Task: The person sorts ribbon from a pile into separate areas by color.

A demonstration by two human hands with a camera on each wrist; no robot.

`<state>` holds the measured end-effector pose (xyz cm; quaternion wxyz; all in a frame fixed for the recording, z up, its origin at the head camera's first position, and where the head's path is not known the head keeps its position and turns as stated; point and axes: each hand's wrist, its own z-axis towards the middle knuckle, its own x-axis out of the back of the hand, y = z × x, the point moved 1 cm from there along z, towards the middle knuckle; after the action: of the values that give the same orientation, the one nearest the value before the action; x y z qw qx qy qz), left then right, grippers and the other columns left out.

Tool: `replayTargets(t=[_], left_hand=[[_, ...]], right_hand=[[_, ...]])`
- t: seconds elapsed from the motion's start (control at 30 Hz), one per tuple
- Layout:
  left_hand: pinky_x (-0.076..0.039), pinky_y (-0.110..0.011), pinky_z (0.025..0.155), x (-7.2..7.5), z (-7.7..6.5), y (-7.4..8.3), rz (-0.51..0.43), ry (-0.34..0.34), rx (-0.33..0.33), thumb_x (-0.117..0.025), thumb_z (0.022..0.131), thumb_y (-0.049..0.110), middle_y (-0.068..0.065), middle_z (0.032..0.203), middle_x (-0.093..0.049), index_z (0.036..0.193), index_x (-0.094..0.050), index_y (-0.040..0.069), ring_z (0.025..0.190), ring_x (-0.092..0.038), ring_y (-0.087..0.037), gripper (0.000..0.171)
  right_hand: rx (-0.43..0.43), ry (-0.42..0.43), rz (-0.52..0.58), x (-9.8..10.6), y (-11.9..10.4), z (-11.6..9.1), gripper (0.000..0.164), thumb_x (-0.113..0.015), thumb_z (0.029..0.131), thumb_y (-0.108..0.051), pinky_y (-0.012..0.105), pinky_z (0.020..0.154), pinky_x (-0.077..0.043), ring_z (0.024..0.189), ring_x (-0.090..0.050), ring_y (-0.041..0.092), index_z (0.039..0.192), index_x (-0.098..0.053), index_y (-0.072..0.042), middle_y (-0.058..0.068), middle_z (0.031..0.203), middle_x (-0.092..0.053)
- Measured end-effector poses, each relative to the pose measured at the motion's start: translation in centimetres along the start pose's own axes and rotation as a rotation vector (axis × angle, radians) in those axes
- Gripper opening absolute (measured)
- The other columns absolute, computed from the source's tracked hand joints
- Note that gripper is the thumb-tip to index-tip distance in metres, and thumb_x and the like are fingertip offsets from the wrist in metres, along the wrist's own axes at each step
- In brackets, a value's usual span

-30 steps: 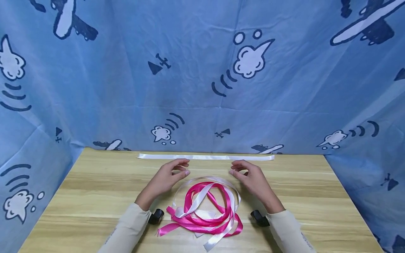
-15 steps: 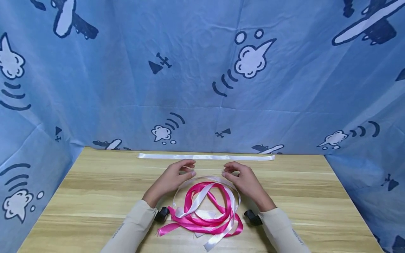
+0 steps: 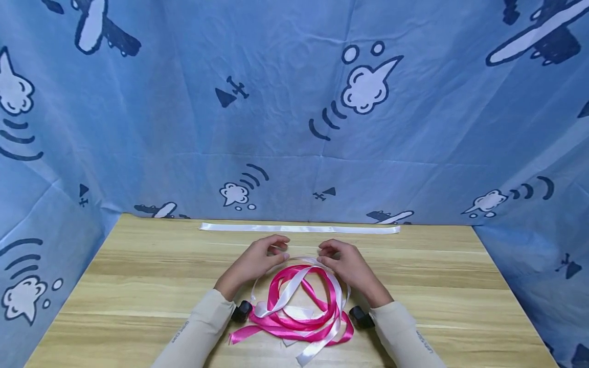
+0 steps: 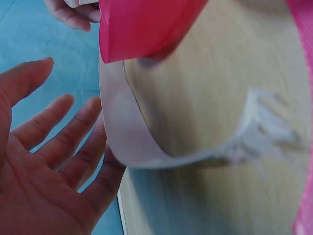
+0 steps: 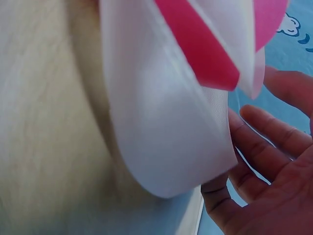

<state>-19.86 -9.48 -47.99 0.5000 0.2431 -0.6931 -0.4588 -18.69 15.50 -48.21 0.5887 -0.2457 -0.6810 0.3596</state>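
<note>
A loose heap of pink ribbon (image 3: 274,291) and white ribbon (image 3: 314,349) lies coiled on the table between my forearms. My left hand (image 3: 255,259) hovers at the heap's far left side, fingers loosely bent, holding nothing. Mirroring it, my right hand (image 3: 347,261) is at the far right side, thumb near the outer white loop, also holding nothing. In the left wrist view, spread fingers are beside a white ribbon loop (image 4: 120,112) with a frayed end; touching cannot be told. In the right wrist view, relaxed fingers are behind a broad white fold (image 5: 156,147).
A straight white ribbon (image 3: 299,229) lies flat along the back edge of the wooden table (image 3: 138,286). A blue patterned cloth (image 3: 276,128) hangs behind and at both sides. Black wrist cameras (image 3: 361,317) sit close to the heap on either side.
Both hands have moved inward toward each other and slightly nearer the body, over the far rim of the ribbon heap. The ribbons have stayed where they were.
</note>
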Motion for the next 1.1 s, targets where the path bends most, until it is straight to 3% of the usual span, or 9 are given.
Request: replayTargets(t=[0.2, 0.4, 0.67, 0.83, 1.1], left_hand=[[-0.057, -0.046, 0.101, -0.5, 0.3, 0.0, -0.005, -0.014, 0.024, -0.071, 0.1, 0.017, -0.014, 0.127, -0.071, 0.139, -0.064, 0.006, 0.115, -0.069, -0.029, 0.041], [-0.057, -0.044, 0.101, -1.1, 0.6, 0.0, -0.012, -0.035, 0.008, -0.072, 0.099, 0.013, -0.013, 0.123, -0.072, 0.136, -0.066, 0.004, 0.11, -0.069, -0.025, 0.039], [-0.059, -0.032, 0.089, -1.9, 0.5, 0.0, 0.077, -0.057, 0.024, -0.074, 0.098, 0.013, -0.003, 0.103, -0.073, 0.12, -0.074, 0.007, 0.093, -0.065, -0.014, 0.023], [-0.058, -0.03, 0.084, -2.1, 0.5, 0.1, 0.096, -0.044, 0.003, -0.071, 0.098, 0.005, -0.004, 0.098, -0.073, 0.114, -0.075, 0.004, 0.089, -0.065, -0.013, 0.017], [-0.056, -0.027, 0.079, -2.3, 0.5, 0.1, 0.098, -0.039, 0.01, -0.072, 0.098, 0.008, -0.002, 0.091, -0.072, 0.108, -0.077, 0.006, 0.084, -0.063, -0.012, 0.011]], right_hand=[[-0.032, -0.019, 0.005, -0.5, -0.2, 0.2, 0.028, -0.079, 0.092, -0.011, 0.04, 0.089, -0.06, 0.092, -0.067, 0.018, 0.119, -0.074, -0.005, 0.005, 0.102, -0.075], [-0.039, -0.03, 0.004, -0.8, -0.3, 0.2, 0.027, -0.079, 0.093, -0.011, 0.037, 0.088, -0.06, 0.09, -0.065, 0.016, 0.119, -0.074, -0.007, 0.003, 0.1, -0.073], [0.007, -0.044, 0.0, -1.4, -0.2, 0.1, 0.016, -0.076, 0.094, -0.004, 0.028, 0.079, -0.055, 0.084, -0.06, 0.015, 0.109, -0.076, -0.005, 0.003, 0.092, -0.07], [0.018, -0.054, 0.01, -1.7, -0.2, 0.2, 0.013, -0.072, 0.094, 0.003, 0.027, 0.076, -0.052, 0.081, -0.058, 0.014, 0.104, -0.075, -0.004, 0.002, 0.085, -0.066], [-0.004, -0.058, 0.018, -1.8, -0.2, 0.1, 0.015, -0.068, 0.095, 0.005, 0.028, 0.075, -0.055, 0.081, -0.059, 0.016, 0.095, -0.075, -0.007, 0.004, 0.087, -0.068]])
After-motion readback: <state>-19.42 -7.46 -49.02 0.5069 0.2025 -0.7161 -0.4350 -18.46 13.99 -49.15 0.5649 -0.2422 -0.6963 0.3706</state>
